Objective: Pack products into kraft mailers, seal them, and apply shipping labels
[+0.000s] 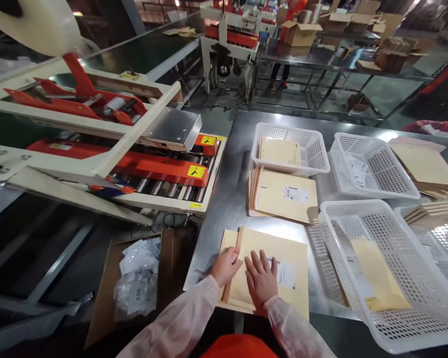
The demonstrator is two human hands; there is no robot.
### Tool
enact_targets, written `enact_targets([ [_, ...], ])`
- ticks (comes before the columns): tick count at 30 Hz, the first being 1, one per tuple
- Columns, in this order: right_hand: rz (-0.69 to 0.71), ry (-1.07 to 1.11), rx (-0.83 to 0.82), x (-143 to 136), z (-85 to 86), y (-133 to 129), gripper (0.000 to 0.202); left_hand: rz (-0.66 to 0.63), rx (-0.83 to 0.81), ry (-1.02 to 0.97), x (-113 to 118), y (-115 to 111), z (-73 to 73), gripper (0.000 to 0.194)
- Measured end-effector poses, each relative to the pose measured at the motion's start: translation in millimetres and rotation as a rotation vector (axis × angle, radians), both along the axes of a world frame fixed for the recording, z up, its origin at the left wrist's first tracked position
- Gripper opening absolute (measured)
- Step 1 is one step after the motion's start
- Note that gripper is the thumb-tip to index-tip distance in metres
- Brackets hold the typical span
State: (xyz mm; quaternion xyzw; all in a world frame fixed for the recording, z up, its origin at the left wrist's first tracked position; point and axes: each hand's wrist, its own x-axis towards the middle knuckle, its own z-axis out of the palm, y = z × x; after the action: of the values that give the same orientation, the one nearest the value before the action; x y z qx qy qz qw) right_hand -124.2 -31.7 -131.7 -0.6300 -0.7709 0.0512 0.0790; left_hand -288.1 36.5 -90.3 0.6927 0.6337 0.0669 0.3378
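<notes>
A tan mailer envelope (294, 253) with a white printed label (285, 273) lies on the metal table in front of me, and part of another tan sheet or envelope (228, 237) shows at its left. My left hand (226, 267) has its fingers curled on the brown folded flap (239, 239) along the envelope's left edge. Lying flat, my right hand (262, 278) presses on the envelope with fingers spread, partly over the label. Just beyond is a stack of labelled tan envelopes (272, 196).
White baskets (323, 159) stand right of the envelopes; the near one (354, 211) holds a yellowish envelope (377, 278). At left are a carton-sealing machine with red rails (153, 166) and a cardboard box (104, 288) of plastic waste. A person stands by the far table.
</notes>
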Motion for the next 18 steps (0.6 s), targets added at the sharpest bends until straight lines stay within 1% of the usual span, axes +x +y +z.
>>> enact_targets([
  [1, 0.002, 0.000, -0.007, 0, -0.7, 0, 0.043, -0.029, 0.035, 0.015, 8, 6, -1.1, 0.023],
  [2, 0.007, 0.001, -0.015, 1, -1.3, 0, 0.043, -0.046, 0.062, 0.034, 16, 17, -1.5, 0.026],
  [4, 0.023, 0.005, -0.034, 1, -1.6, 0, 0.045, -0.059, 0.083, 0.106, 32, 49, -1.2, 0.036],
  [6, 0.036, 0.014, -0.063, 1, -1.0, 0, 0.046, -0.054, 0.107, 0.141, 49, 82, -1.5, 0.041],
  [7, 0.030, 0.022, -0.080, 0, -0.7, 0, 0.046, -0.065, 0.119, 0.149, 55, 93, -2.5, 0.042],
  [8, 0.015, 0.030, -0.095, -1, -0.5, 0, 0.046, -0.087, 0.130, 0.151, 59, 98, -4.1, 0.043],
  [9, -0.005, 0.039, -0.108, -2, -0.6, 0, 0.046, -0.119, 0.137, 0.147, 60, 94, -6.4, 0.043],
  [10, -0.026, 0.048, -0.116, -4, -1.0, 0, 0.046, -0.154, 0.139, 0.143, 57, 83, -9.5, 0.044],
  [11, -0.045, 0.057, -0.119, -5, -1.9, 1, 0.046, -0.184, 0.136, 0.141, 50, 64, -13.1, 0.043],
  [14, -0.057, 0.077, -0.100, -6, -6.6, 0, 0.046, -0.272, 0.083, 0.158, 14, -15, -25.5, 0.036],
  [15, -0.052, 0.083, -0.086, -6, -8.9, -1, 0.045, -0.339, 0.043, 0.153, 1, -38, -28.5, 0.034],
  [16, -0.047, 0.089, -0.066, -5, -11.4, -1, 0.046, -0.396, 0.031, 0.138, -11, -54, -29.5, 0.032],
  [17, -0.040, 0.093, -0.041, -4, -14.3, -1, 0.046, -0.470, 0.006, 0.112, -19, -60, -27.3, 0.029],
  [18, -0.035, 0.097, -0.008, -3, -17.6, -2, 0.046, -0.528, -0.008, 0.087, -23, -54, -20.9, 0.027],
])
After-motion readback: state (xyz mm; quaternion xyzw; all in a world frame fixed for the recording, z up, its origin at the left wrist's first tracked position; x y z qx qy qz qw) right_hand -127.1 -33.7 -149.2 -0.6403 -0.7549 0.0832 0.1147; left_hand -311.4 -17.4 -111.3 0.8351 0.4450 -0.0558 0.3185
